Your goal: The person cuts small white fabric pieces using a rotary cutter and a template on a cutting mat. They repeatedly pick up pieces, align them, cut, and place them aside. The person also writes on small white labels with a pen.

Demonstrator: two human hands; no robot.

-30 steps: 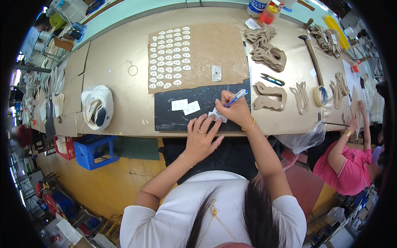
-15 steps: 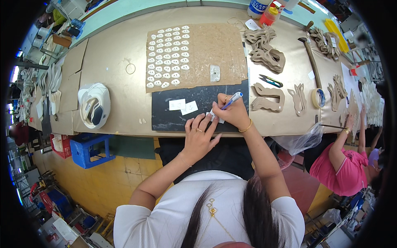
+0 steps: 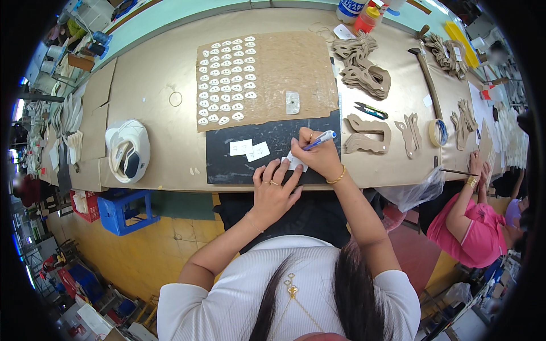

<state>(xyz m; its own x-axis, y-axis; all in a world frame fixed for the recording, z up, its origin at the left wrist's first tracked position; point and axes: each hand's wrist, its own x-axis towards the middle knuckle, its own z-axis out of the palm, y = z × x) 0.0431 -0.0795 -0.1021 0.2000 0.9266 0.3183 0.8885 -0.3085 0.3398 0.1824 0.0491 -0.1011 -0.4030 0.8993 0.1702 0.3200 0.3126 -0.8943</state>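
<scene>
My right hand (image 3: 316,154) grips a blue-and-white pen (image 3: 322,138), its tip down at a small white paper slip (image 3: 295,163). My left hand (image 3: 274,192) lies with fingers spread, their tips at the near left edge of that slip. Both hands are over the front of a black board (image 3: 224,170). Two more white slips, one (image 3: 240,147) partly over the other (image 3: 259,152), lie on the board to the left, with marks on them. Behind, a brown sheet (image 3: 273,68) carries rows of small white pieces (image 3: 226,71) and a grey metal plate (image 3: 292,103).
To the left stands a white cap-shaped item (image 3: 128,150). On the right are thread snips (image 3: 371,110), stacked tan cut pieces (image 3: 367,79), a hammer (image 3: 426,79) and a tape roll (image 3: 438,133). A blue stool (image 3: 122,210) stands below the table; a co-worker in pink (image 3: 469,233) works at right.
The view has shifted slightly, so the brown sheet and board appear a little further left. My hands hold nearly the same pose. The co-worker's hands have moved closer together.
</scene>
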